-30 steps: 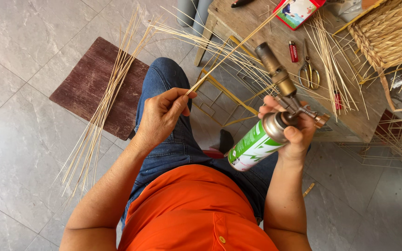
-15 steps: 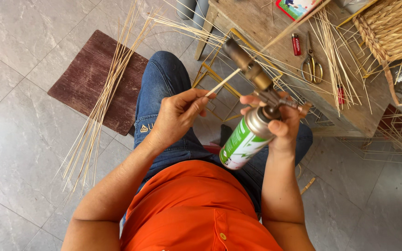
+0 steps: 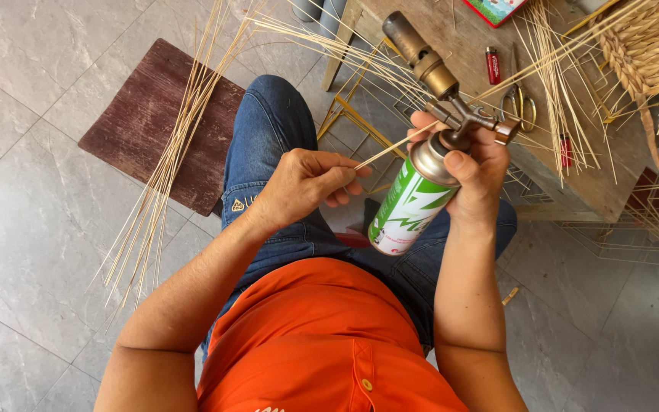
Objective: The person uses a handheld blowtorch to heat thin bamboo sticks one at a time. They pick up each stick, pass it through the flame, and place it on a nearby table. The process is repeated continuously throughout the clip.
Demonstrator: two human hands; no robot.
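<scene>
My right hand [image 3: 470, 172] grips the neck of a green and white gas canister [image 3: 406, 206] topped with a brass blowtorch head [image 3: 429, 65] that points up and away. My left hand [image 3: 306, 183] pinches the near end of a thin pale cane strip [image 3: 467, 103], which runs up and right past the torch toward the table. Both hands are held above my lap, over blue jeans.
A bundle of cane strips [image 3: 169, 152] lies on the tiled floor across a dark wooden board [image 3: 146, 130]. A wooden table [image 3: 573, 191] ahead carries loose strips, scissors [image 3: 520, 103], two red lighters [image 3: 493, 65] and a woven basket [image 3: 650, 42]. Wire frames [image 3: 360, 122] stand below.
Both hands have drawn closer to my body and together. The torch head has tilted more upright, and the strip's end now passes next to the canister top.
</scene>
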